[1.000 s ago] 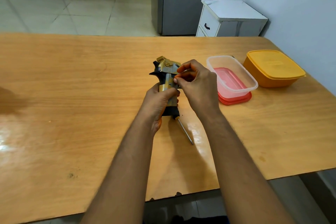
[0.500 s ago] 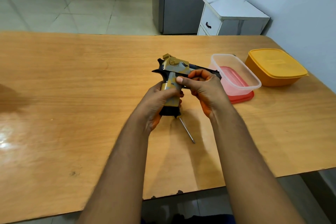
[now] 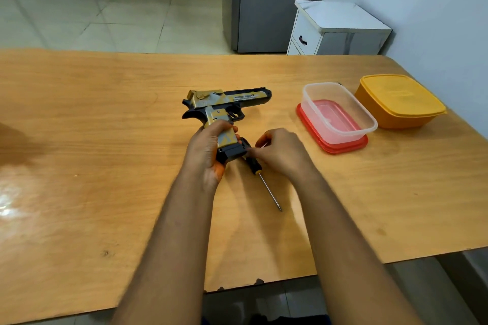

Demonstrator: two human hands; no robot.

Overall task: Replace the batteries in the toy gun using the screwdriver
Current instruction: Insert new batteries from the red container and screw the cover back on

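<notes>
2 tubs: clear tub [image 3: 340,111] on red lid [image 3: 331,144], orange tub [image 3: 398,100] lidded

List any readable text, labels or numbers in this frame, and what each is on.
None can be read.
Toy gun: a dark printed strip on the barrel side, too blurred to read; a bird-like emblem near the rear, no letters.
Yellow box: faint marks on the lid, unreadable.
Screwdriver, clear box: no text visible.
</notes>
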